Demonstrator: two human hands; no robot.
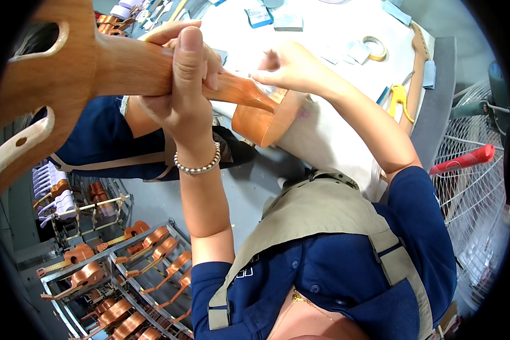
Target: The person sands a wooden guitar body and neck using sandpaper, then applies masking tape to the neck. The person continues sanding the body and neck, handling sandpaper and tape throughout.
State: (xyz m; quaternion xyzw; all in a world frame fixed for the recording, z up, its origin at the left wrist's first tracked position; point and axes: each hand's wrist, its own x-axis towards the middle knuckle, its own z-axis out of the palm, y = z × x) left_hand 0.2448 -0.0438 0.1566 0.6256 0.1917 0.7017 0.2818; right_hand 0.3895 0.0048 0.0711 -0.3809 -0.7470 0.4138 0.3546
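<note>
My left hand is wrapped round the wooden neck of a ukulele-like instrument, its thumb lying along the neck. The slotted headstock looms large at the left, close to the camera. Farther off, the neck runs down to a small rounded wooden body, near the edge of the white worktable. My right hand is at the body end of the neck, fingers curled and thumb towards the neck. A pale patch shows beneath those fingers; whether they hold anything is hard to make out.
Sandpaper blocks, a tape roll and a yellow-handled tool lie on the table, with another neck along its right side. A fan cage stands right. Racks of ukuleles stand lower left; a person's navy clothing shows left.
</note>
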